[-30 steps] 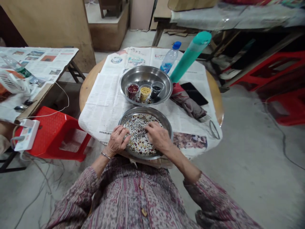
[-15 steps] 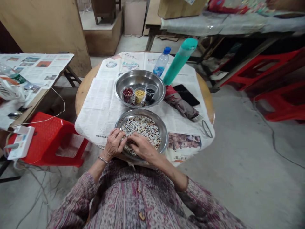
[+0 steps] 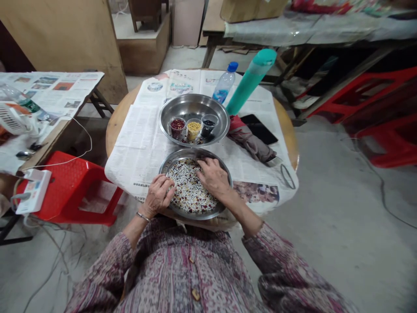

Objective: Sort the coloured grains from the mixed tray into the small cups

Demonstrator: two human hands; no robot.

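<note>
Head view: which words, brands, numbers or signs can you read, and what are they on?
None that I can read.
Round-table newspaper: characters too small and blurred.
Label on the blue-capped bottle: too blurred.
Far-left newspaper: print too small.
Green label on the left bottle: too blurred.
Power strip: markings too blurred.

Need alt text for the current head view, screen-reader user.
A person's right hand is over mixed grains in a round metal tray; the left hand is at its left rim. Beyond, a metal basin holds three clear cups with red, yellow and black contents, on a newspaper-covered table.
</note>
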